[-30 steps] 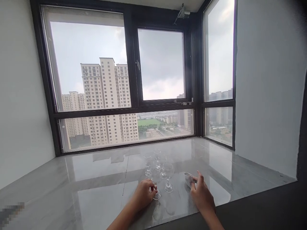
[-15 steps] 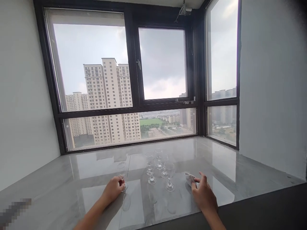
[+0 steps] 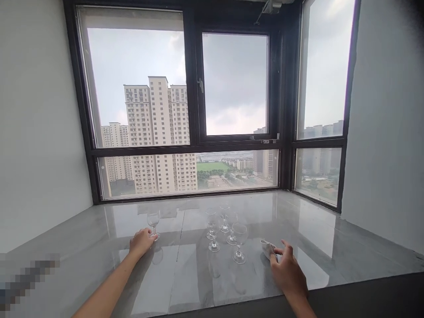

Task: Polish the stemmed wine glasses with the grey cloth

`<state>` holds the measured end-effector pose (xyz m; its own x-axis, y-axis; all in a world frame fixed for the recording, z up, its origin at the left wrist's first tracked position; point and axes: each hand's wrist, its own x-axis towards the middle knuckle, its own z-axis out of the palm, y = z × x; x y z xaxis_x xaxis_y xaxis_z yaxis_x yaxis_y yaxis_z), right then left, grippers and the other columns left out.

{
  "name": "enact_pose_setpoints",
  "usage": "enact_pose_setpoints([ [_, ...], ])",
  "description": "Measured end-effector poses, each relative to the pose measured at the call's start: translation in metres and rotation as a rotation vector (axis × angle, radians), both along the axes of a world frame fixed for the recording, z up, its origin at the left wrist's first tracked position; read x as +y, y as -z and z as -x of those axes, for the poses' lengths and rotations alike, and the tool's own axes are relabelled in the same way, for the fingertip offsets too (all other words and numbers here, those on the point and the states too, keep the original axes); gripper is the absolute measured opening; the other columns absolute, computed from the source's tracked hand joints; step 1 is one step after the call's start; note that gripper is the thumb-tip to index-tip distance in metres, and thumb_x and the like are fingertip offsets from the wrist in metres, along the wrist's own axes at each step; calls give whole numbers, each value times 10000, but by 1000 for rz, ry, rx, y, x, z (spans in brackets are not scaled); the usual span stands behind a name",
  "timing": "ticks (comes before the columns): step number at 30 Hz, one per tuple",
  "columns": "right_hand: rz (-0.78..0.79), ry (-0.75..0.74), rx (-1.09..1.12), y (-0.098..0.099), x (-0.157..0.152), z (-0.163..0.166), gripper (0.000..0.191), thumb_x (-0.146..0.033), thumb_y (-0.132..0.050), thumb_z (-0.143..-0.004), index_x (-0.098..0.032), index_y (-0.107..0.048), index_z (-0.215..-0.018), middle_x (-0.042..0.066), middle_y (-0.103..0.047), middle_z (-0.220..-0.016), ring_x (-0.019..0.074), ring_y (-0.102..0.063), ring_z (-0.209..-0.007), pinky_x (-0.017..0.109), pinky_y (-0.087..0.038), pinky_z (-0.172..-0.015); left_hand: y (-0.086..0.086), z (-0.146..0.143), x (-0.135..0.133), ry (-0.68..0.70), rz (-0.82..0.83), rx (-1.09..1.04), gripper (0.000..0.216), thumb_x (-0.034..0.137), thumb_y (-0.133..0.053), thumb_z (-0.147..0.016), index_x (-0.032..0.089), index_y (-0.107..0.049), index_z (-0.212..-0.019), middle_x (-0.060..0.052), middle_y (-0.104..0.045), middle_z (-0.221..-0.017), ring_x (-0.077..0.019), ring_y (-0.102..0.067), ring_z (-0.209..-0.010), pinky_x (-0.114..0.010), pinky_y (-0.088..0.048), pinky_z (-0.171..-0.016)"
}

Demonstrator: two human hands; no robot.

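Observation:
My left hand (image 3: 142,243) is closed at the foot of a small stemmed glass (image 3: 153,220), which stands upright on the grey sill at the left. Its fingertips touch the glass low down, near the stem and base. Over on the right, my right hand (image 3: 289,267) pinches a small, crumpled, greyish-white cloth (image 3: 266,248) against the sill. Between the hands several clear stemmed glasses stand upright in a cluster. The nearest glass (image 3: 239,240) is a short way left of the cloth, and a smaller glass (image 3: 213,238) is beside it.
The glossy grey sill (image 3: 192,282) reflects the window and has a thin seam running across it. Dark window frames (image 3: 185,194) border its back, with white walls (image 3: 380,145) at both sides. The sill's front edge slopes at the lower right. A blurred patch covers something at lower left.
My left hand has moved left and slightly away with the glass, farther from the cluster. My right hand keeps its hold on the cloth with little movement. The view has shifted slightly.

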<state>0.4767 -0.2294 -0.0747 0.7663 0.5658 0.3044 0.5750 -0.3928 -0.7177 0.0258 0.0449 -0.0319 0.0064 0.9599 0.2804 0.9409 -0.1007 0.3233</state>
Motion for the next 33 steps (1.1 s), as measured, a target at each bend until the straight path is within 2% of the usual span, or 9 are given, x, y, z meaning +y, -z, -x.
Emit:
enact_pose_setpoints([
  [3,2,-7,19,-2,0,1,619,-441,-337,-881,-194,-249,-1441,108,-663,-1211,335,-602,-1130,402,-472,-718,1,-8,-29,6,-96,23,251,387,-446,-907,214,-552,-759,-75,-649,-874,-260,-614,-880,-307,-383,-684],
  [6,0,-18,45,-5,1,2,639,-436,-343,-867,-179,-262,-1446,132,-659,-1209,351,-607,-1122,407,-479,-690,1,-41,-73,308,-138,37,285,322,-394,-917,219,-544,-697,-38,-597,-723,-214,-590,-725,-310,-404,-677],
  [9,-9,-4,57,-7,0,4,648,-432,-349,-855,-176,-270,-1445,139,-659,-1212,358,-611,-1114,420,-481,-700,2,-95,-113,742,-137,-39,170,289,-516,-855,228,-643,-949,-69,-655,-1023,-224,-612,-926,-335,-455,-835],
  [11,-14,-1,56,-8,-1,4,645,-436,-353,-854,-184,-271,-1442,131,-660,-1220,355,-613,-1113,424,-481,-724,5,-133,-129,881,-136,-52,393,320,-591,-820,262,-622,-1208,-110,-594,-1273,-281,-555,-1146,-409,-426,-977],
  [17,1,-1,53,-6,-2,2,625,-453,-359,-864,-200,-270,-1429,110,-665,-1229,325,-629,-1102,392,-464,-731,18,-196,-137,808,-16,-18,436,445,-582,-841,261,-667,-1228,-151,-568,-1357,-363,-469,-1270,-550,-318,-1079],
  [20,-3,7,29,-4,-2,0,612,-457,-368,-867,-211,-286,-1422,104,-679,-1205,313,-638,-1086,381,-455,-716,18,-182,-143,798,12,-12,412,450,-567,-849,277,-684,-1205,-134,-584,-1345,-352,-470,-1264,-529,-325,-1070],
  [24,-4,11,30,-2,-2,-1,609,-461,-371,-873,-225,-274,-1426,93,-685,-1209,318,-640,-1075,393,-451,-719,18,-125,-153,774,-33,-16,371,440,-593,-830,296,-696,-1156,-105,-615,-1291,-322,-487,-1230,-459,-355,-1038],
  [29,23,19,47,-1,0,-1,622,-460,-366,-878,-227,-245,-1441,77,-683,-1225,347,-616,-1116,447,-457,-775,22,-36,-140,455,-41,54,416,459,-557,-834,282,-672,-1193,-96,-593,-1337,-319,-474,-1252,-462,-336,-1055],
  [33,39,-7,57,0,0,-3,648,-474,-377,-870,-208,-243,-1446,92,-674,-1242,360,-600,-1145,448,-467,-770,17,4,-114,304,37,115,526,525,-465,-869,256,-628,-1290,-96,-551,-1407,-318,-426,-1321,-464,-335,-1074],
])
